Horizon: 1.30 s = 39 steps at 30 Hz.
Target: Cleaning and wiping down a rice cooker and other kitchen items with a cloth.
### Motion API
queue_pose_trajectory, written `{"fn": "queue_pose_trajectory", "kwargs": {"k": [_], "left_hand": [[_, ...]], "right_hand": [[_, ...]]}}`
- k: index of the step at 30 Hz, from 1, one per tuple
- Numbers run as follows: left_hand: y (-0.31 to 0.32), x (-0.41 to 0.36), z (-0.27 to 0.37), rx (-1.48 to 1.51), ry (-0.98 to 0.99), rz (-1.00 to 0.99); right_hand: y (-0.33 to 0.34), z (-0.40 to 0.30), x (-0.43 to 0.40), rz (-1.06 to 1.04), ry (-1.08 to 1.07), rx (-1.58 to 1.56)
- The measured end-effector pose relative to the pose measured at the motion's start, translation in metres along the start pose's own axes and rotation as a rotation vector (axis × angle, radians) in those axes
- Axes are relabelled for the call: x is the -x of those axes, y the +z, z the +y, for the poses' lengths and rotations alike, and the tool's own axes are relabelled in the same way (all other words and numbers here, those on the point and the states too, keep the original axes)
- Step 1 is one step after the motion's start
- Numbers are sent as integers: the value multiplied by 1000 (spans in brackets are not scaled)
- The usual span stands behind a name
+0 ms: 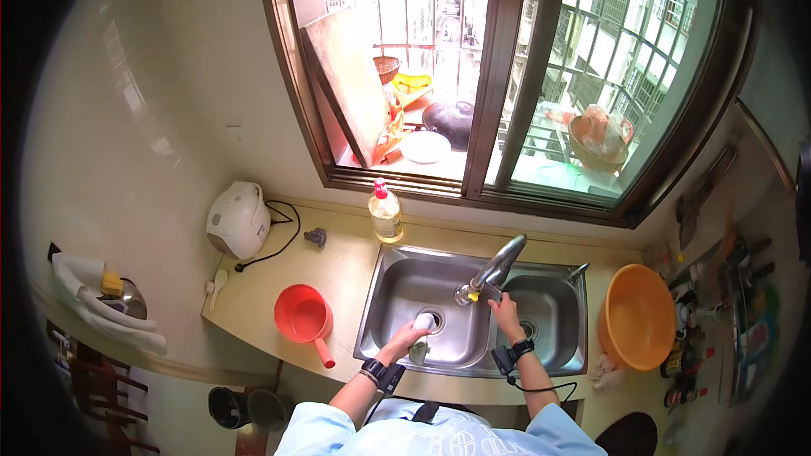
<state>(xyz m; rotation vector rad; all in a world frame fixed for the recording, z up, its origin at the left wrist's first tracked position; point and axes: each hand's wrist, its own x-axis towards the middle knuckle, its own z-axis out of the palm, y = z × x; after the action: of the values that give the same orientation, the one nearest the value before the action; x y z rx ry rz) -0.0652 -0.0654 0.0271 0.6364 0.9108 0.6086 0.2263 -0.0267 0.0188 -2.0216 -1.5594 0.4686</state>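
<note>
My left hand (pixel 400 339) grips a whitish and pale green elongated thing (pixel 419 349), perhaps a vegetable, low over the left basin (pixel 405 291) of a stainless steel double sink. Behind its upper end shows the drain (pixel 436 316). At the divider between the basins, my right hand (pixel 505 316) has its fingers on the lever (pixel 493 292) of the chrome faucet (pixel 504 259). The spout, with a yellow piece at its tip, points down into the left basin. Whether water runs is hard to tell. Both wrists wear black straps with small devices and cables.
Left of the sink stand a red dipper (pixel 303 313), a white rice cooker (pixel 241 218) and a scouring pad (pixel 315 237). A bottle of yellowish liquid (pixel 385 215) stands behind the sink. An orange basin (pixel 637 316) and a crumpled cloth (pixel 606 372) are at the right.
</note>
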Motion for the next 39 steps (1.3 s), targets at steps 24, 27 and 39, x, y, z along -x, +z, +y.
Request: {"fn": "queue_pose_trajectory", "kwargs": {"k": [24, 27, 39], "left_hand": [[38, -81, 50, 207, 99, -168], [40, -85, 56, 121, 156, -211], [40, -110, 42, -21, 69, -183]], "right_hand": [[-21, -38, -12, -176, -147, 200], [-17, -36, -11, -180, -141, 201], [-5, -37, -2, -328, 265, -43]]}}
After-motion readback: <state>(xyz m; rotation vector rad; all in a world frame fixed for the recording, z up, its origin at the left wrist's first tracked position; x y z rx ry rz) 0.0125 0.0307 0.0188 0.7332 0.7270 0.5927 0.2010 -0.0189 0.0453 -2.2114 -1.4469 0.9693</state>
